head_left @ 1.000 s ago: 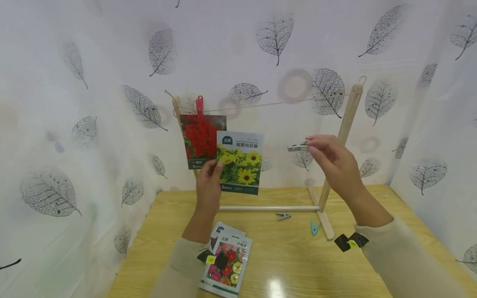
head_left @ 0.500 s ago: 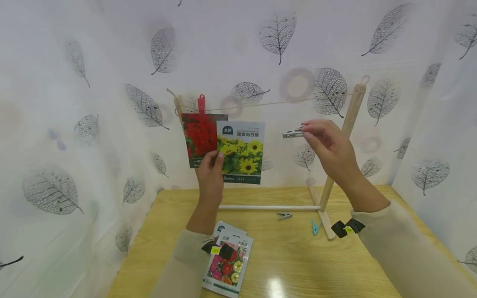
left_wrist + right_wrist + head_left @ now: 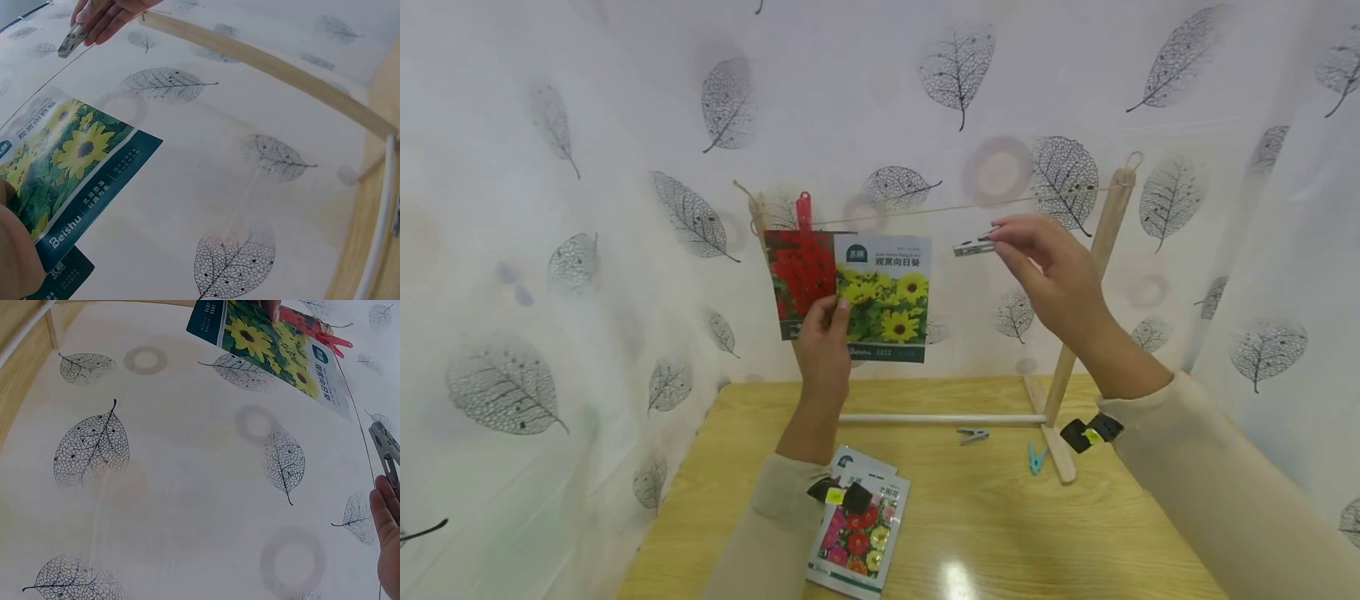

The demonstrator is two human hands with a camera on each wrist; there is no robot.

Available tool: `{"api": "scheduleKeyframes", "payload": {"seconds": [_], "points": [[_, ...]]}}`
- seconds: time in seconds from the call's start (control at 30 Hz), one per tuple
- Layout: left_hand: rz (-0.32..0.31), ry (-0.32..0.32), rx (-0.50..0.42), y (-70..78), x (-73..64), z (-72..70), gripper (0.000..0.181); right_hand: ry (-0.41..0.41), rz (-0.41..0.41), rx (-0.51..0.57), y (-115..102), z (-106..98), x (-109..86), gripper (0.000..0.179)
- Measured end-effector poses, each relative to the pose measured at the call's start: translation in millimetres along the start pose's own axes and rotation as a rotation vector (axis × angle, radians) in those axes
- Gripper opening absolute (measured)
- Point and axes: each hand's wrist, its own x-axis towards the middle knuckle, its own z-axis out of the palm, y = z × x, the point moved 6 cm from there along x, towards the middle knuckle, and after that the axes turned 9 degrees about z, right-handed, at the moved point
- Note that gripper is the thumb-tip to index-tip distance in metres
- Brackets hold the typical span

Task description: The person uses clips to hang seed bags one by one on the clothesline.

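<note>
My left hand (image 3: 826,346) pinches the left edge of a seed packet with yellow flowers (image 3: 883,304), held upright just below the string (image 3: 940,209). It overlaps a red-flower seed packet (image 3: 797,275), which hangs from the string by a red clothespin (image 3: 803,210). To the right, my right hand (image 3: 1056,279) pinches a grey clothespin (image 3: 973,245) between thumb and fingers, a short gap from the yellow packet. In the right wrist view that grey clothespin (image 3: 386,453) lies near the string, apart from the packet.
The string runs between wooden posts (image 3: 1108,221) joined low down by a white rod (image 3: 940,419). On the table (image 3: 1000,533) lie a grey clothespin (image 3: 973,435), a blue clothespin (image 3: 1037,458) and overlapping seed packets (image 3: 857,533). A leaf-print curtain (image 3: 880,100) stands behind.
My left hand has lifted the yellow-flower packet toward the string. My right hand has moved up and left with the grey clothespin, closer to the packet.
</note>
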Motion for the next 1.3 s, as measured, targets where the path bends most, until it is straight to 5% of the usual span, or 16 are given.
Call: {"api": "scheduleKeyframes", "payload": {"seconds": [0.73,1.3], "points": [[0.012,0.005,-0.014,6.8,2.9,4.3,0.027,-0.031,-0.110,-0.131,-28,19,52.0,0.017],[0.003,0.021,-0.065,7.9,5.6,4.6,0.024,-0.063,-0.050,-0.141,-31,39,73.0,0.014]]}}
